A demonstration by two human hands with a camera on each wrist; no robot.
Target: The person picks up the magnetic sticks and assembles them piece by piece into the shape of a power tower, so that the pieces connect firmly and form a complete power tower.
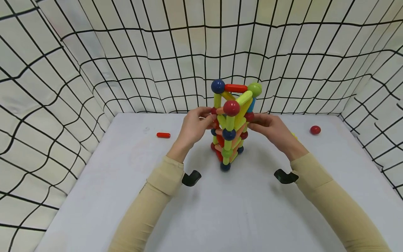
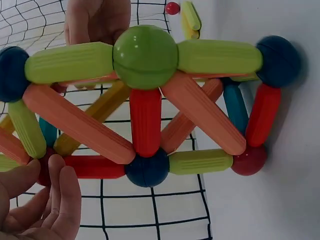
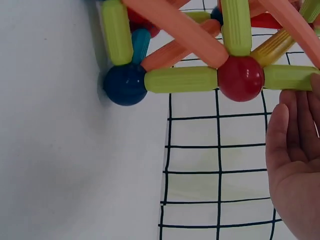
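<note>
A tall tower of magnetic building sticks and balls stands upright on the white table. Lime, orange, red, yellow and blue sticks join its balls; a navy ball, a green ball and a red ball form its top corners. On the left side, my left hand pinches a red ball of an upper tier between thumb and fingers. From the right, my right hand grips the tower beside another red ball, fingers against a lime stick. Its fingertips are partly hidden.
A loose red stick lies left of the tower. To the right lies a red ball, and lime and yellow sticks lie partly behind my right hand. Black netting over white sheeting encloses the back and sides of the table.
</note>
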